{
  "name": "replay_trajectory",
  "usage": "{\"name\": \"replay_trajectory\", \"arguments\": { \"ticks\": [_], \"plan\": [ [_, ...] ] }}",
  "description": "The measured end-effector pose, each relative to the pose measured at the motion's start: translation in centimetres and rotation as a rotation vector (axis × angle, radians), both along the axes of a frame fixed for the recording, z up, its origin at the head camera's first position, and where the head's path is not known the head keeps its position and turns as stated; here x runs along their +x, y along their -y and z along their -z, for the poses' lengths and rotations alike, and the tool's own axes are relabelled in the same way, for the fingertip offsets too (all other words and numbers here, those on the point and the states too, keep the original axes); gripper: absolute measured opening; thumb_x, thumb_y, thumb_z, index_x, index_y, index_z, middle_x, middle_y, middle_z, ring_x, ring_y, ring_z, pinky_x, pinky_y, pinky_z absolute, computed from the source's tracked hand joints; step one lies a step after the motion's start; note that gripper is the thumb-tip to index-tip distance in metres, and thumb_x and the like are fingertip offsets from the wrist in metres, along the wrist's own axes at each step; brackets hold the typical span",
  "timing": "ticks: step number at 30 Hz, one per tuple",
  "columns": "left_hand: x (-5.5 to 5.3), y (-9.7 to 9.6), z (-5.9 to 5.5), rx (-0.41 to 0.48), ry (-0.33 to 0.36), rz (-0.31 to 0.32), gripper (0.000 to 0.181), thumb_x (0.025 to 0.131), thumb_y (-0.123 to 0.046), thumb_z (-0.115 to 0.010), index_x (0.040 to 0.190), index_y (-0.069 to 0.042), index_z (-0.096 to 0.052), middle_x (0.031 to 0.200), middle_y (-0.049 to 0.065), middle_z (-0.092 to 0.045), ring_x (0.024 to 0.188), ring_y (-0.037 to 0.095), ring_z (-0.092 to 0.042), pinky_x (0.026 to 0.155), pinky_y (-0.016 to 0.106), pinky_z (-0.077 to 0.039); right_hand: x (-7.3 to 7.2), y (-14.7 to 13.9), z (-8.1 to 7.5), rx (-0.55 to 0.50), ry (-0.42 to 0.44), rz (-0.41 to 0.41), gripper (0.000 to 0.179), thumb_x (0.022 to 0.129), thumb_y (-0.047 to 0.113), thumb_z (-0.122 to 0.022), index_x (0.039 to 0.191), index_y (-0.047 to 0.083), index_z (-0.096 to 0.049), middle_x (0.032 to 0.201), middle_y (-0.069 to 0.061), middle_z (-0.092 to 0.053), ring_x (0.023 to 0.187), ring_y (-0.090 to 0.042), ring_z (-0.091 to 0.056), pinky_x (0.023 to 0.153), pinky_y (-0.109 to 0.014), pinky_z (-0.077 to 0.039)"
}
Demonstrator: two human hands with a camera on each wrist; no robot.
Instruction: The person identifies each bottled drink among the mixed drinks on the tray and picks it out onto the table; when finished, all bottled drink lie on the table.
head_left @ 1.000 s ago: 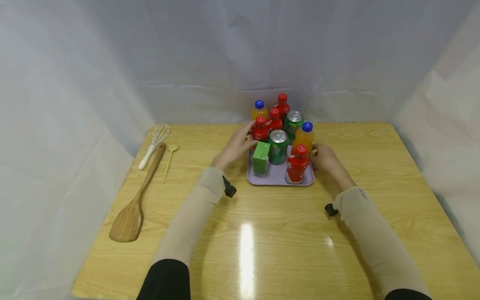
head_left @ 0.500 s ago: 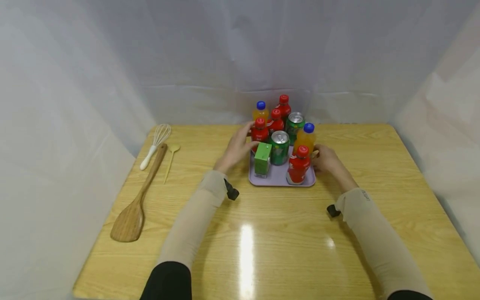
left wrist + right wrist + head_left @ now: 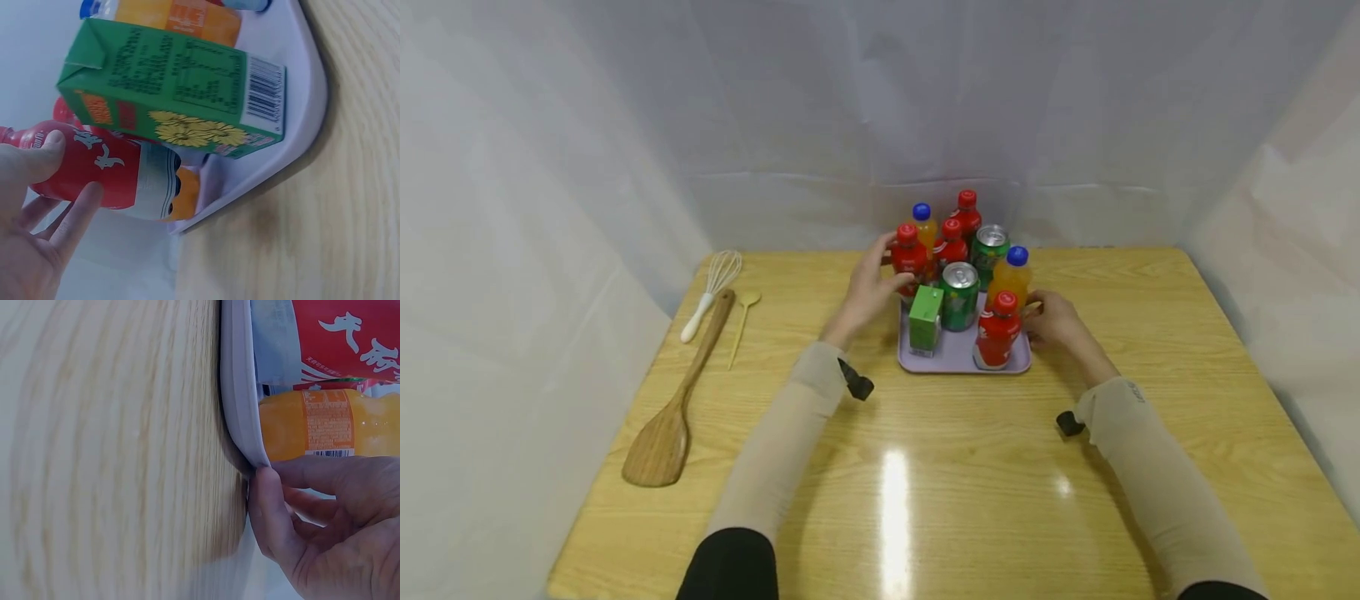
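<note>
My left hand grips a red-capped red bottle at the left side of the lilac tray. In the left wrist view, thumb and fingers wrap the upper part of that bottle, and its pale base shows beside the green drink carton. My right hand is at the tray's right edge; in the right wrist view its thumb and forefinger pinch the tray rim. Close by on the tray stand an orange drink bottle and another red bottle.
More drinks crowd the tray: green cans, further red bottles and a blue-capped orange bottle. At the table's left lie a whisk, a wooden spatula and a small yellow spoon. A pale sheet hangs behind.
The red bottle in my left hand has risen a little and shifted left, its top now tilted leftward. My right hand stays at the tray's right edge.
</note>
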State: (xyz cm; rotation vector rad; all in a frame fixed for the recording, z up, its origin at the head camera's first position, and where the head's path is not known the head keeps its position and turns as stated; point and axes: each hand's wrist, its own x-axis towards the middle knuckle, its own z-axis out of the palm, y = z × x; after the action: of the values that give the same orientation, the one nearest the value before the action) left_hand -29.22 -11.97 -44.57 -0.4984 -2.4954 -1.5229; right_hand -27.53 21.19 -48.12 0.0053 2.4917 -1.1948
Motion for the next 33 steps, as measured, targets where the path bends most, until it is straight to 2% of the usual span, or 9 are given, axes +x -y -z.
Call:
{"name": "replay_trajectory", "arguments": {
  "ticks": [9, 16, 25, 33],
  "plan": [
    [-0.4, 1.9, -0.9, 0.121, 0.006, -0.062, 0.068, 0.092, 0.003, -0.076, 0.153, -0.004, -0.047, 0.151, 0.024, -0.055, 0.133, 0.044, -0.059, 0.112, 0.061, -0.051, -0.2, -0.2, 0.0, -0.011, 0.028, -0.002, 0.050, 0.100, 0.004, -0.060, 0.146, -0.009, -0.045, 0.101, -0.019, -0.059, 0.074, -0.017, -0.066, 0.062, -0.029, -0.064],
    [-0.5, 3.7, -1.4, 0.183, 0.034, -0.128, 0.068, 0.094, 0.000, -0.076, 0.155, -0.011, -0.047, 0.153, 0.021, -0.052, 0.133, 0.043, -0.059, 0.091, 0.057, -0.064, -0.3, -0.3, 0.0, -0.005, 0.035, -0.013, 0.052, 0.101, 0.005, -0.060, 0.148, -0.008, -0.044, 0.104, -0.020, -0.057, 0.076, -0.019, -0.067, 0.064, -0.029, -0.064],
    [-1.8, 6.6, -1.6, 0.170, 0.010, -0.186, 0.068, 0.094, -0.003, -0.077, 0.155, -0.011, -0.048, 0.153, 0.020, -0.054, 0.133, 0.042, -0.057, 0.103, 0.058, -0.056, -0.3, -0.3, 0.0, -0.013, 0.035, -0.007, 0.051, 0.101, 0.005, -0.059, 0.147, -0.008, -0.044, 0.105, -0.021, -0.059, 0.078, -0.020, -0.068, 0.065, -0.030, -0.065],
    [-2.8, 9.1, -1.1, 0.206, 0.035, -0.266, 0.069, 0.093, -0.003, -0.078, 0.155, -0.014, -0.049, 0.154, 0.017, -0.053, 0.134, 0.043, -0.055, 0.107, 0.057, -0.054, -0.6, -0.4, 0.4, -0.019, 0.061, -0.008, 0.053, 0.102, 0.005, -0.060, 0.149, -0.008, -0.041, 0.111, -0.024, -0.058, 0.084, -0.024, -0.069, 0.069, -0.032, -0.066]
  ]
}}
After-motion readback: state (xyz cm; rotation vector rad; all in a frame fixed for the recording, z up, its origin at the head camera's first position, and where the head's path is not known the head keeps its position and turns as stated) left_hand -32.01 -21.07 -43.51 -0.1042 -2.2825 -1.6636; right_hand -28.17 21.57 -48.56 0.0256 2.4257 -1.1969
